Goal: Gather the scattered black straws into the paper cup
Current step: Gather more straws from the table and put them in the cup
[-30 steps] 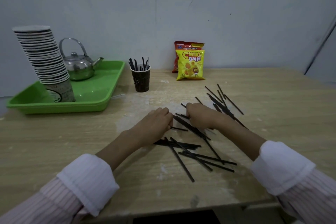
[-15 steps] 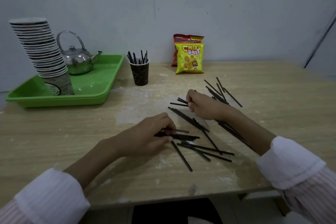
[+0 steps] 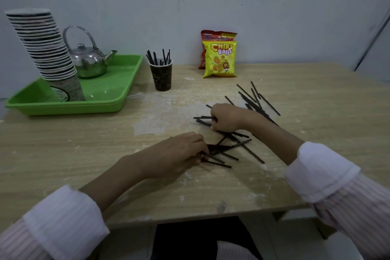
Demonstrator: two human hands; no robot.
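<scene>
Many thin black straws (image 3: 254, 154) crisscrossed; left hand (image 3: 179, 152), right hand (image 3: 226, 117) each pinching several.

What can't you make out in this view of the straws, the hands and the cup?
Head view: how many black straws the left hand grips; it covers their ends.
Head view: straws beneath the right hand and its forearm are hidden.
Head view: the count inside the paper cup; its wall hides the lower ends.
Head view: small print on the snack bags is too small.
</scene>
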